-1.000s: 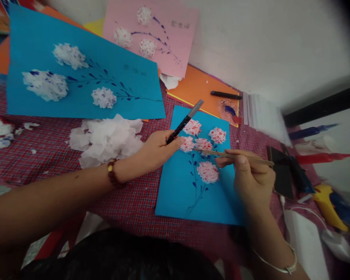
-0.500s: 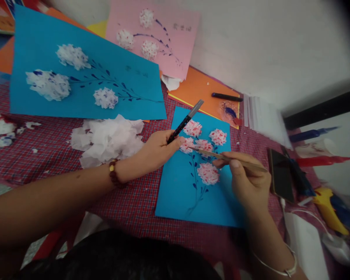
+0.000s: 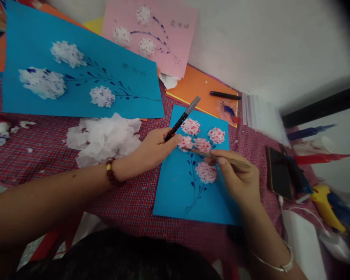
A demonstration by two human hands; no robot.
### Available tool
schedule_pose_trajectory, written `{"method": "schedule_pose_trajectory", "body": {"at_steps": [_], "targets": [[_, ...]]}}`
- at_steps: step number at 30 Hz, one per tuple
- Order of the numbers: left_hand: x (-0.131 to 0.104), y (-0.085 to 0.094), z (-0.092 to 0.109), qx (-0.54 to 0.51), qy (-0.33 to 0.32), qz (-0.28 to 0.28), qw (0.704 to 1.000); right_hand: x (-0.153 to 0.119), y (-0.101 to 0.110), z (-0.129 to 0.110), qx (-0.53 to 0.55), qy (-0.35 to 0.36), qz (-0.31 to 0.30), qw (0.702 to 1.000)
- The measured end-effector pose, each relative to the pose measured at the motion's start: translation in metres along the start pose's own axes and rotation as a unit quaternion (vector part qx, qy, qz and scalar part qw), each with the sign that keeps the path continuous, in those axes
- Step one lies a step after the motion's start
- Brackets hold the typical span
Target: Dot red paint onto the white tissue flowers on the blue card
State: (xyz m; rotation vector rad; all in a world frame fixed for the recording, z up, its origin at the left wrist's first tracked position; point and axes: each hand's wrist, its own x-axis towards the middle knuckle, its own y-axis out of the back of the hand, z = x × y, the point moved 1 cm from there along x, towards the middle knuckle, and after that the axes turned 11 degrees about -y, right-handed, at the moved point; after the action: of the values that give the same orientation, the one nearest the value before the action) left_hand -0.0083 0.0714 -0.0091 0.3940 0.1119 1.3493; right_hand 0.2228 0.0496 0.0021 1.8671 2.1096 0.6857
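Already, five flowers (image 3: 206, 172) and stems (image 3: 194, 182) occupy the near card (image 3: 173, 194), left hand (image 3: 150, 149) clamped on a pen-like tool (image 3: 182, 119), right hand (image 3: 240, 177) on a stick (image 3: 202, 153), remainder indeterminate.

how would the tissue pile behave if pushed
The tissue is probably floppy, lying in crumpled, thin-looking folds. It seems light for its bulk, being loosely heaped. With edges spread on the cloth, it may scatter rather than roll.

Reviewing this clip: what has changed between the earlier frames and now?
The right hand has moved left across the blue sheet, bringing the tip of its thin stick further onto the leftmost pink-and-white flower. Nothing was taken up or let go. The left hand, its black pen-like tool and the sheet stayed put, apart from slight camera drift.
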Motion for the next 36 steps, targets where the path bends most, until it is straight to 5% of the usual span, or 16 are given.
{"method": "schedule_pose_trajectory", "body": {"at_steps": [7,25,30,36], "targets": [[0.0,0.0,0.0,0.008,-0.009,0.0,1.0,-0.003,-0.003,-0.004,0.026,0.012,-0.016,0.999],[0.001,-0.001,0.0,0.005,-0.02,0.007,1.0,0.004,-0.01,-0.013,-0.178,0.103,0.009,0.979],[0.0,0.0,-0.005,-0.001,-0.026,0.007,1.0,0.001,-0.009,-0.012,-0.081,0.058,0.016,0.995],[0.0,0.002,-0.001,0.008,-0.008,-0.007,1.0,0.001,0.001,-0.006,0.057,0.019,0.113,0.992]]}}
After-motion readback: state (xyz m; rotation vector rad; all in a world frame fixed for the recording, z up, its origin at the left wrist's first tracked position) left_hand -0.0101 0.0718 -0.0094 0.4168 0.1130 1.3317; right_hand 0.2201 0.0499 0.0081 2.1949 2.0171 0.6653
